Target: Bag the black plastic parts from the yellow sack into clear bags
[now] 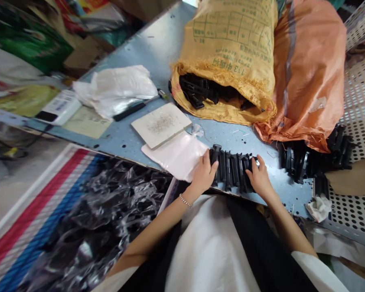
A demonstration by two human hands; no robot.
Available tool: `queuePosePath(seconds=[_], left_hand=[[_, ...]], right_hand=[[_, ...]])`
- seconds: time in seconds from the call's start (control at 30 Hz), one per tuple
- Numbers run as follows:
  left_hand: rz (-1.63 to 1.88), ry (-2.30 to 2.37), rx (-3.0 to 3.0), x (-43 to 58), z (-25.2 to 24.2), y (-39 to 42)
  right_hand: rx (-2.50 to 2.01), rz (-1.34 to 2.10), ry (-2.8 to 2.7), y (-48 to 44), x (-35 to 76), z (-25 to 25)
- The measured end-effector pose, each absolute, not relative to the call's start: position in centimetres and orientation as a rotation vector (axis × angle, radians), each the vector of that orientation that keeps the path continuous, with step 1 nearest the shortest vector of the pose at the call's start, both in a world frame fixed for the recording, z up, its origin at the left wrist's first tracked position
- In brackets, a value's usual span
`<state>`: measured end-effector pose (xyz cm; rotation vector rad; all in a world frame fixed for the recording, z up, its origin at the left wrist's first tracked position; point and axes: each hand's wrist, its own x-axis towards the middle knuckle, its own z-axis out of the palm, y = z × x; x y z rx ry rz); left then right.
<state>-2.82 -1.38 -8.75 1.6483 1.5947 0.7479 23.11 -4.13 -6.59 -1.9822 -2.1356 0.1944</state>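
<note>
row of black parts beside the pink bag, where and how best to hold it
Likely the row of black parts is best held by both outer ends, pressing inward from left and right: its narrow pieces line up side by side and could spread apart.

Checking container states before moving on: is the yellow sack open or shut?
Open: the yellow sack has a gaping mouth, with black parts visible inside.

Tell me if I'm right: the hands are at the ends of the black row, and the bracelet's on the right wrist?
No, the head view shows the bracelet on the left wrist. The left hand and right hand are indeed at the ends of the black row.
</note>
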Motion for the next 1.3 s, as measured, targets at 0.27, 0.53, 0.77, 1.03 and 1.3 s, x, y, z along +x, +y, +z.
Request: queuePosePath(seconds=[0.27, 0.53, 0.77, 1.03, 1.3], left_hand=[[1.138, 1.317, 1.225, 0.5, -6.5, -1.8], [1.045, 1.602, 1.691, -6.5, -7.0, -2.7], [0.739, 1.492, 1.84, -12.6, -8.9, 1.3], [0.811, 1.505, 1.304, -13.3, -8.0, 2.8], [0.799, 1.477, 2.207, -14.3, -6.7, 0.2]], right_hand=[[-1.649, 0.75, -1.943, -4.6, 17.4, -3.3], [-1.302, 1.72, -1.109, -6.1, 13.1, -3.6], [-1.265, 1.805, -0.809, -5.6, 12.1, -3.6], [-1.006, 2.282, -0.46, -6.9, 10.8, -4.1], [-0.849, 2.514, -0.181, -5.8, 8.0, -6.3]])
